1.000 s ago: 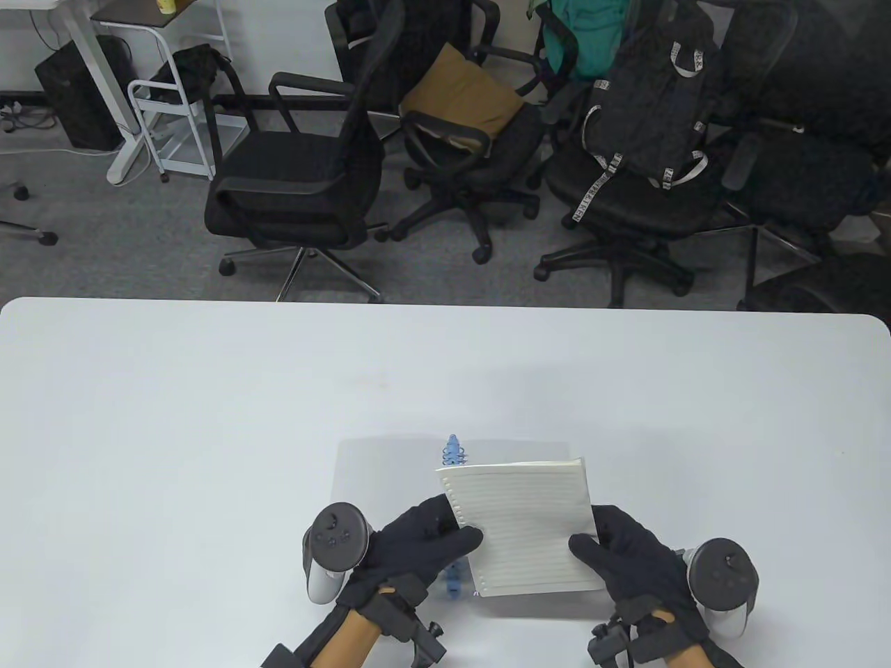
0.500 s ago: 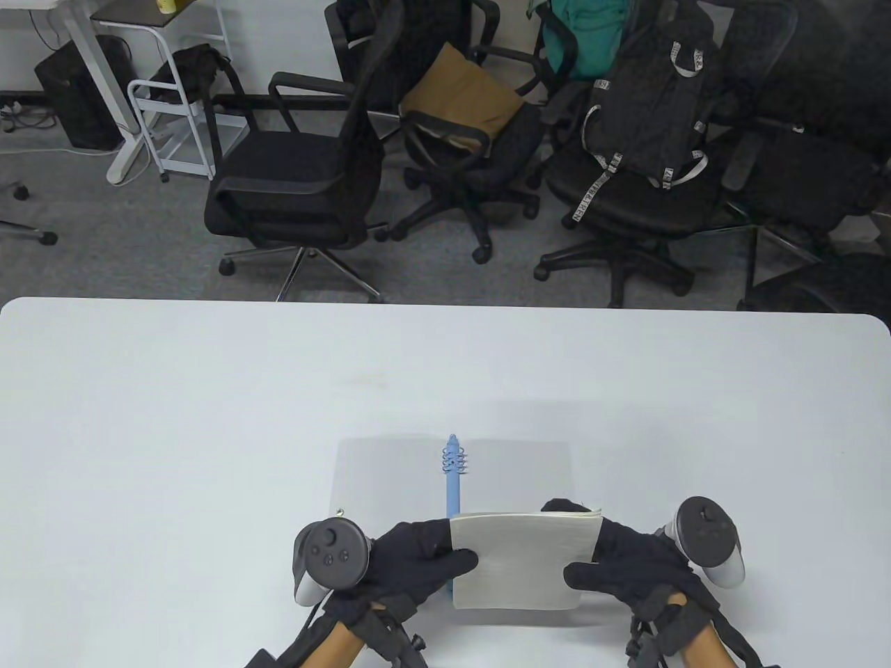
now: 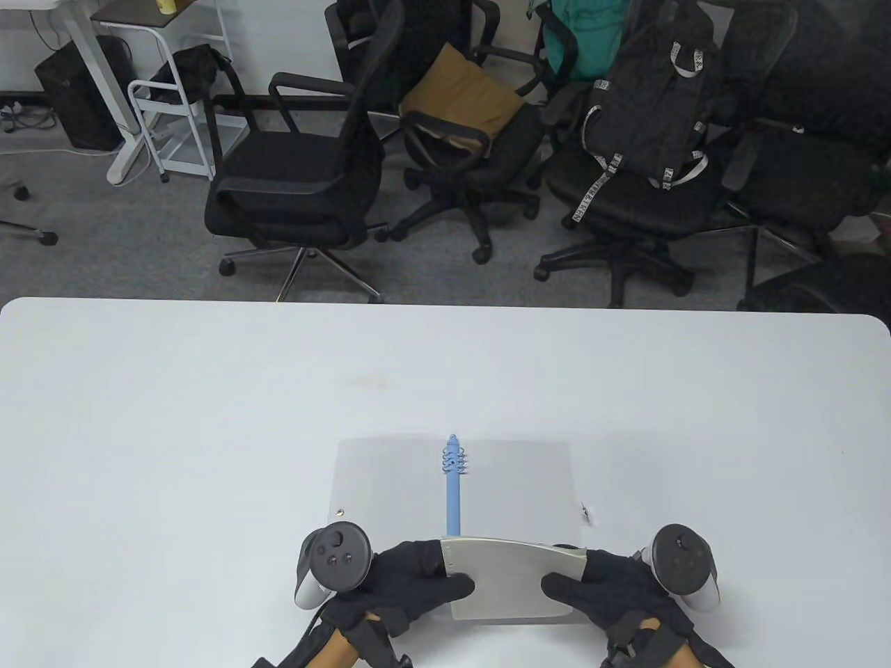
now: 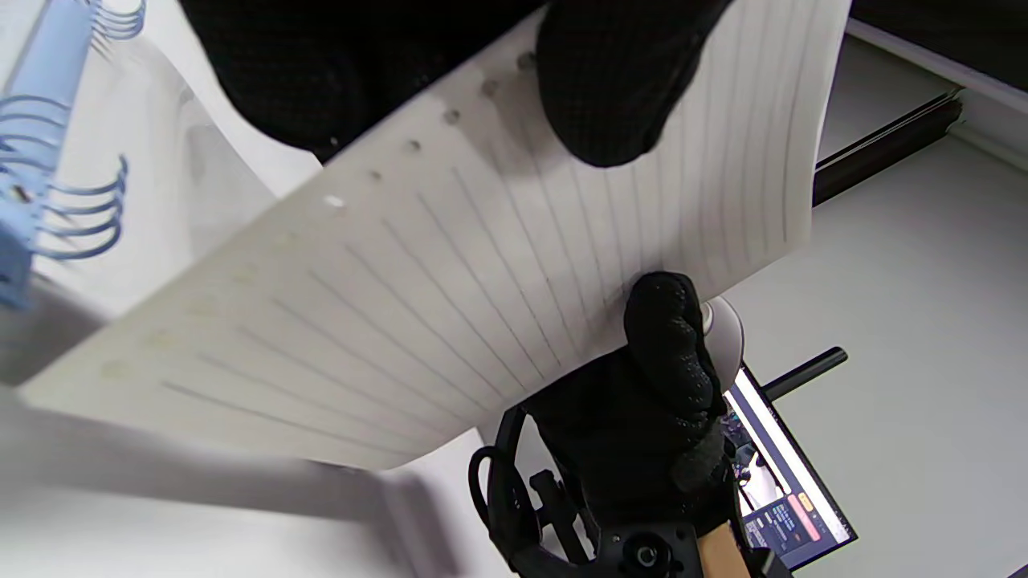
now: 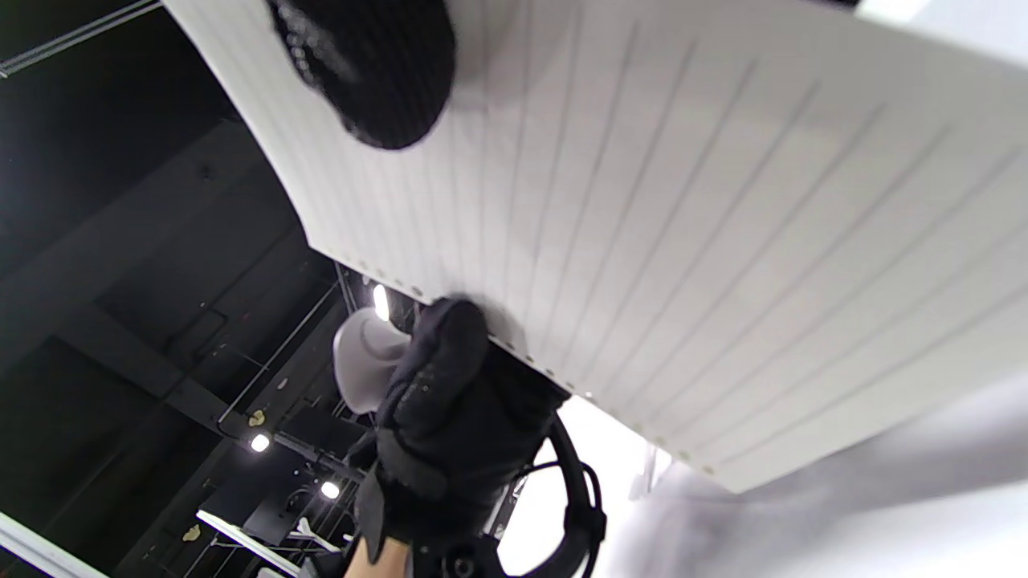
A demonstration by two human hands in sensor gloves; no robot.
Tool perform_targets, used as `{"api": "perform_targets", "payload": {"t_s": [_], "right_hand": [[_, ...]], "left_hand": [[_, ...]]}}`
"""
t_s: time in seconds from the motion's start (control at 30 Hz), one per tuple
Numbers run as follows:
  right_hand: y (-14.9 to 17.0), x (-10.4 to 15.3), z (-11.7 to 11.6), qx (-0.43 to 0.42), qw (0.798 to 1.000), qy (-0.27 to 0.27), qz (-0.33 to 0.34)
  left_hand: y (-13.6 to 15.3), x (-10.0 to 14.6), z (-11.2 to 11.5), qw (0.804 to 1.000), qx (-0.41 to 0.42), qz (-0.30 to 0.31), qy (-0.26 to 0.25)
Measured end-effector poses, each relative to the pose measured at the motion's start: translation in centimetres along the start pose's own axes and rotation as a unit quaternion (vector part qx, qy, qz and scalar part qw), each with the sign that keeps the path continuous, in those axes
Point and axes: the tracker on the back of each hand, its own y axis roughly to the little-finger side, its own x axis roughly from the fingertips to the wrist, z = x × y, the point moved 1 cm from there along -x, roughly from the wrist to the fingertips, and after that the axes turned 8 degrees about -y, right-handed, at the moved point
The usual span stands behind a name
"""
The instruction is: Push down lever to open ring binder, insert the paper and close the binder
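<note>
At the desk's near edge, the left hand (image 3: 411,581) pinches the punched side of the lined paper (image 3: 505,581) and the right hand (image 3: 605,588) grips its opposite side, holding it tilted above the open binder (image 3: 390,480), whose blue ring spine (image 3: 454,487) lies on the desk (image 3: 209,417).

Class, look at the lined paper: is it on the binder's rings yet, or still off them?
Off them. Both hands, left hand and right hand, hold the paper up at the near end of the binder; its punched holes are empty, clear of the blue rings.

bright even light, soft shadows; wrist views blurred
</note>
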Motion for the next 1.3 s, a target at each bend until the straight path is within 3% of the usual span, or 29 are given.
{"api": "perform_targets", "payload": {"t_s": [0.5,0.97,1.13,1.3], "right_hand": [[2.3,0.0,-1.5,0.022,0.999,-0.013,-0.036],[0.8,0.0,-1.7,0.061,0.998,0.009,-0.01],[2.4,-0.1,-2.1,0.071,0.996,-0.011,-0.044],[2.4,-0.2,-2.1,0.079,0.996,-0.012,-0.046]], "left_hand": [[1.4,0.5,0.5,0.998,-0.044,-0.023,0.037],[-0.1,0.6,0.4,0.998,-0.061,0.005,0.026],[1.7,0.6,1.1,0.995,-0.079,-0.034,0.056],[1.8,0.5,1.3,0.994,-0.088,-0.034,0.059]]}}
